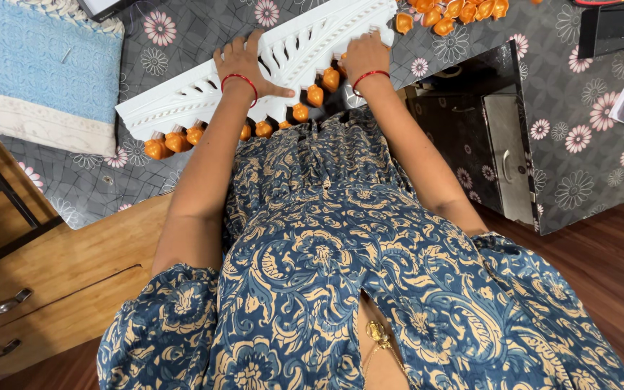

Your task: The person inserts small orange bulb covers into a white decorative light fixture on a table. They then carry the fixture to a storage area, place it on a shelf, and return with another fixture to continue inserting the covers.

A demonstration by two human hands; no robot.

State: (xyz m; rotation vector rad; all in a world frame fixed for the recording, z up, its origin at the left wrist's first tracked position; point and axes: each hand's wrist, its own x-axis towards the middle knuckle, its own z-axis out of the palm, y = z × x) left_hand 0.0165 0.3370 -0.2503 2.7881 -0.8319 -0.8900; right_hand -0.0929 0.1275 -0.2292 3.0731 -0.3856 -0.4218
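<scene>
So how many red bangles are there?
2. One red bangle is on the wrist of the left hand, which rests on the white panel; the other is on the right wrist. None seems hidden.

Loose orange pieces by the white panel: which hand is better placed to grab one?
Right, probably. The right hand rests on the end of the white panel nearest the loose orange pieces; the left hand lies mid-panel, farther off.

Decorative panel (254,68): white with orange bead pendants (315,94). Surface (579,166): grey, pink-and-white flower print. Folded cloth (48,68): light blue, cream border. Dress (326,274): navy, tan paisley. Bangles (240,79): red.
</scene>
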